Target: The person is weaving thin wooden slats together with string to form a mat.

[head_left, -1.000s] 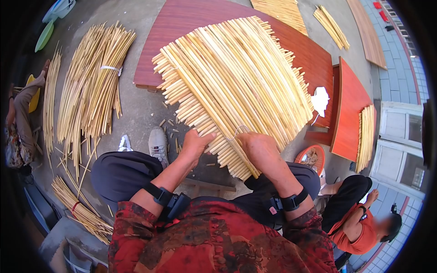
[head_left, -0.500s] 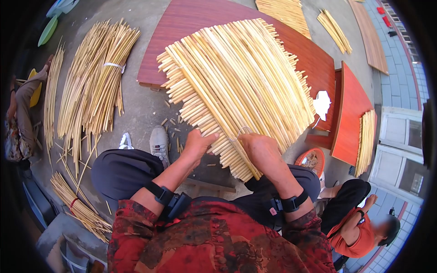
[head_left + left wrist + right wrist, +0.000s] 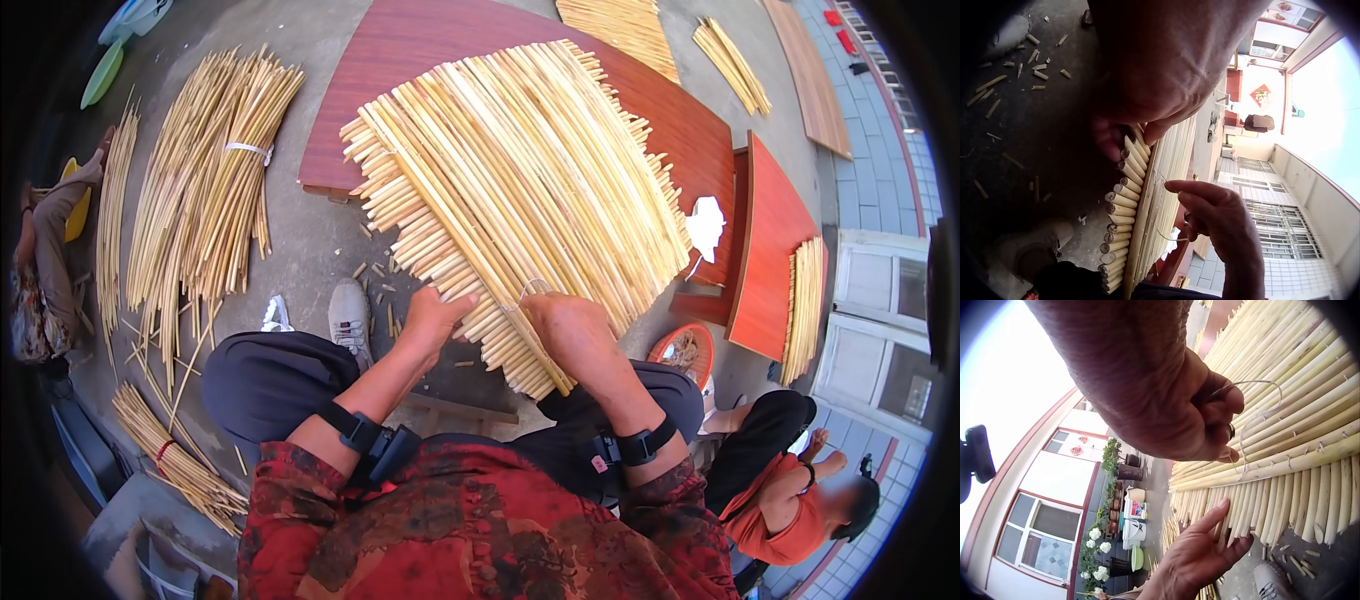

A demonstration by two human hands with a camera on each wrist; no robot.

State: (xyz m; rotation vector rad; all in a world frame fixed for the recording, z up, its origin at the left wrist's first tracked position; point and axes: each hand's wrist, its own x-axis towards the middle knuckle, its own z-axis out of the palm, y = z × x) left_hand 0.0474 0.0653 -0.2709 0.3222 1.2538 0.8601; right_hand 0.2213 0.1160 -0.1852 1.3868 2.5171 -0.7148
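Note:
A mat of pale peeled stalks [image 3: 530,170], sewn side by side, lies slanted over the red table and reaches toward my lap. My left hand [image 3: 430,322] pinches the stepped stalk ends at its near edge, thumb on top and fingers underneath. Close beside it, my right hand [image 3: 572,332] is over the long edge stalk. A thin white thread [image 3: 1243,440] loops from its curled fingers down to the mat. In the left wrist view, the right thumb and forefinger pinch this thread at the edge stalk. Small stitches [image 3: 1290,464] run along that stalk.
Tied stalk bundles [image 3: 215,170] lie on the floor at left, with another bundle [image 3: 175,455] nearer. Cut stalk bits [image 3: 1038,65] litter the ground. A red table [image 3: 400,60], white bag [image 3: 706,228] and orange basket [image 3: 688,345] surround the mat. Another person [image 3: 785,500] sits at right.
The head view shifts slightly. Both hands stay at nearly the same spots on the mat. The seated person at right has moved their hands a little.

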